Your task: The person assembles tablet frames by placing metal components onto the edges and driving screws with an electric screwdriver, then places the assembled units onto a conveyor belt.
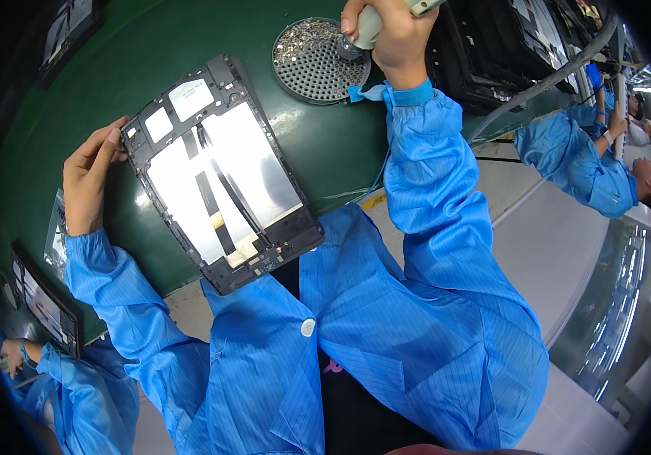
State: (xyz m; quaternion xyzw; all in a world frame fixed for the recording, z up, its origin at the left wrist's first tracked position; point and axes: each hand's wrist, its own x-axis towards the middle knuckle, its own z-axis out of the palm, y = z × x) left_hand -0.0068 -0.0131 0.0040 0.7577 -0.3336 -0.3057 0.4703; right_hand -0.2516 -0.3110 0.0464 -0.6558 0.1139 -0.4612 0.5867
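Note:
My left hand (90, 178) pinches the far left corner of an opened tablet (253, 167) between thumb and fingers. The tablet has a black frame, bright silver panels and dark ribbon cables running along its middle; its near end reaches over the table edge toward my lap. In my right hand (403, 45) is a pale electric screwdriver (368, 29), with fingers wrapped round its body. Its metal nose is down at the right side of a round, perforated grey dish (325, 85). Small silver screws (304, 39) lie heaped in the dish's far part. The screwdriver's tip is hidden.
The green table (162, 61) bears black tablet parts (465, 53) stacked at the far right. Another tablet (45, 299) lies at the near left, beside a clear plastic bag (56, 235). A grey cable (545, 80) arches at right. Co-workers in blue sit on both sides.

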